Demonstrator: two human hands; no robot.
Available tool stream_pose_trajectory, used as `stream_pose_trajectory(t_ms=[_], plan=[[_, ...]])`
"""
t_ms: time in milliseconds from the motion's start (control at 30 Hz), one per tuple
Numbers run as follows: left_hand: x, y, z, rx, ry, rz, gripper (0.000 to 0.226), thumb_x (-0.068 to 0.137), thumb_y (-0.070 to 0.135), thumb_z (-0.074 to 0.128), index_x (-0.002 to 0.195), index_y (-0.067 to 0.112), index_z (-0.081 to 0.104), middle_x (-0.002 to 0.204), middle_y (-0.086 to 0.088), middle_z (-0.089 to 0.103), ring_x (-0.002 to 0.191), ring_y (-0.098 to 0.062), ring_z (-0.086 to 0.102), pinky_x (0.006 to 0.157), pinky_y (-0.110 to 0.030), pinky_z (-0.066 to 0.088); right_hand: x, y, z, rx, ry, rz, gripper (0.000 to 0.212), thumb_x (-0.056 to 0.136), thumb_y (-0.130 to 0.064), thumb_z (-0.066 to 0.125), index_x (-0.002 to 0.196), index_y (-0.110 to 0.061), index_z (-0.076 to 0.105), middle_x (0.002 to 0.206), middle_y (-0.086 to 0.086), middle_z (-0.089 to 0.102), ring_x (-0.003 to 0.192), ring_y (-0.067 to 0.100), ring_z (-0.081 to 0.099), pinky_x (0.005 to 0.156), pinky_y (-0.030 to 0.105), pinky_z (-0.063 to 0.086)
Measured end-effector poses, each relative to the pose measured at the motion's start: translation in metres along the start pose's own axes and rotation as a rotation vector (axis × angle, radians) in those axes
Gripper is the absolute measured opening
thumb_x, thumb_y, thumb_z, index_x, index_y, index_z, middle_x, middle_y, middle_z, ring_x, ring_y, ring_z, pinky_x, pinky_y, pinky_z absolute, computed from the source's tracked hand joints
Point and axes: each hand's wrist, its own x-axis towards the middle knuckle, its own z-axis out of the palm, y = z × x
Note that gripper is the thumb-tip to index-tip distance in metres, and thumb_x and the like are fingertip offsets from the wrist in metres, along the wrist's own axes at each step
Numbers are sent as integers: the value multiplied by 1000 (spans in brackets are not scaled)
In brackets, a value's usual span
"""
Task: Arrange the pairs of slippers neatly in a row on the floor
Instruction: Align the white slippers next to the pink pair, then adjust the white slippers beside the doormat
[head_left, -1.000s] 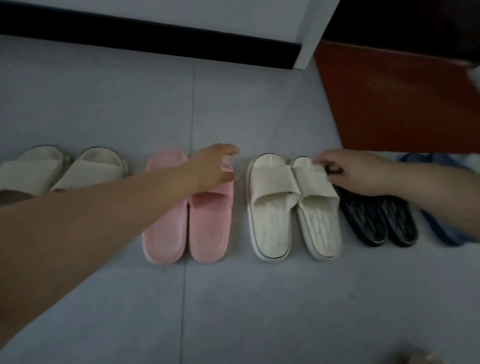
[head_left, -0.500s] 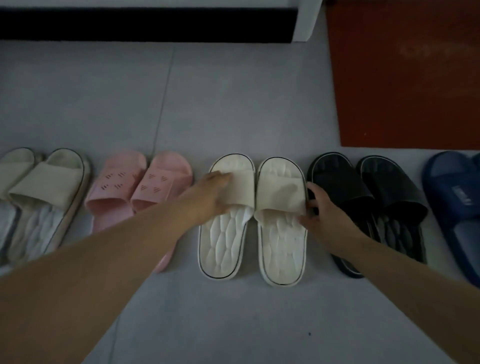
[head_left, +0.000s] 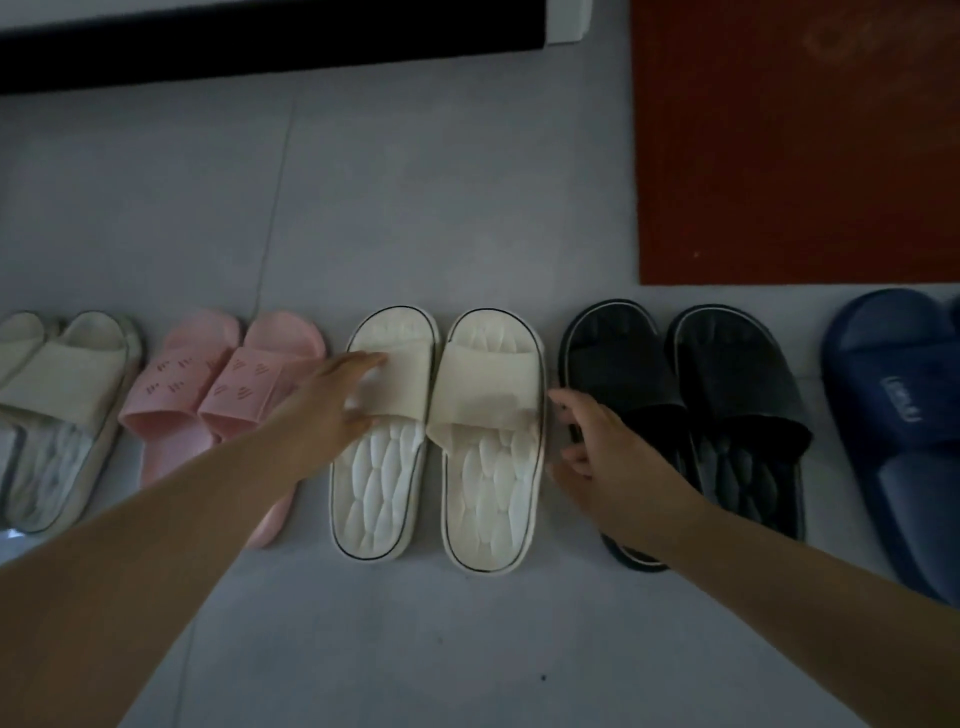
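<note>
Slippers of the white pair sit mid-frame. Left hand lays straight fingers on one strap; right hand, fingers loosely bent, touches the other's outer edge. Likely light, flexible foam: push the sole sides.

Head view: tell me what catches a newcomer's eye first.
The white slippers in the middle of the row stand out brightest, with the left hand resting on one strap and the right hand against the pair's outer side. Pink slippers lie to their left, black slippers to their right, and a red mat fills the upper right corner.
</note>
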Motion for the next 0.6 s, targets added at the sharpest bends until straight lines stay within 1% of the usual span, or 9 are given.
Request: stream_pose_trajectory(t_ms=[33, 100, 167, 233, 333, 400, 467, 533, 600], plan=[[0, 2, 1, 3, 2, -1, 65, 77, 10, 69, 135, 17, 41, 141, -7, 43, 125, -24, 43, 100, -27, 33, -8, 5, -6, 9, 4, -19, 54, 88, -21, 56, 136, -30, 32, 135, -4, 42, 109, 12, 55, 97, 34, 47], [-3, 7, 2, -7, -13, -15, 69, 76, 10, 71, 137, 15, 38, 142, -10, 41, 127, -26, 42, 103, -30, 33, -22, 17, -21, 50, 64, -63, 42, 86, -16, 58, 124, -31, 46, 119, -12, 51, 100, 3, 56, 90, 27, 50], [-8, 16, 2, -18, -47, -83, 78, 74, 7, 71, 140, 15, 30, 147, -10, 34, 131, -28, 37, 108, -37, 32, -29, 30, -40, 111, 188, -83, 34, 84, -11, 60, 109, -34, 53, 102, -19, 56, 92, -2, 57, 78, 15, 46], [-13, 33, 1, -13, -39, -137, 85, 71, 3, 70, 142, 12, 25, 148, -12, 31, 133, -30, 34, 110, -45, 31, -32, 45, -59, 100, 342, -82, 33, 83, -9, 60, 104, -33, 54, 98, -17, 58, 89, -2, 57, 72, 11, 41], [-16, 73, 0, 82, 51, -91, 77, 71, 6, 67, 139, 15, 32, 141, -13, 41, 127, -34, 42, 107, -46, 34, -32, 70, -87, -51, 499, 13, 42, 78, -13, 66, 116, -25, 53, 113, -1, 54, 107, 21, 53, 88, 29, 40], [-12, 103, 7, 126, 64, 48, 70, 75, 11, 66, 138, 18, 35, 141, -9, 44, 127, -30, 42, 110, -39, 30, -30, 88, -98, -217, 421, 100, 65, 72, -22, 73, 128, -26, 42, 130, 7, 46, 123, 33, 39, 101, 43, 31], [0, 133, 20, 63, 30, 216, 68, 80, 15, 64, 140, 16, 33, 145, -6, 40, 132, -24, 38, 110, -30, 25, -30, 102, -107, -264, 325, 172, 83, 68, -28, 76, 137, -28, 29, 140, 8, 37, 130, 37, 30, 107, 50, 25], [15, 163, 37, 7, -76, 256, 79, 79, 23, 68, 143, 15, 24, 150, -7, 30, 137, -22, 30, 112, -27, 21, -33, 113, -107, -224, 257, 221, 92, 67, -29, 77, 140, -29, 22, 143, 10, 33, 131, 36, 32, 106, 49, 32], [28, 188, 54, 17, -216, 178, 96, 74, 30, 73, 146, 12, 11, 155, -10, 17, 142, -24, 21, 116, -30, 19, -38, 123, -100, -168, 233, 245, 91, 70, -25, 75, 142, -27, 19, 145, 10, 32, 130, 33, 38, 103, 43, 37]])
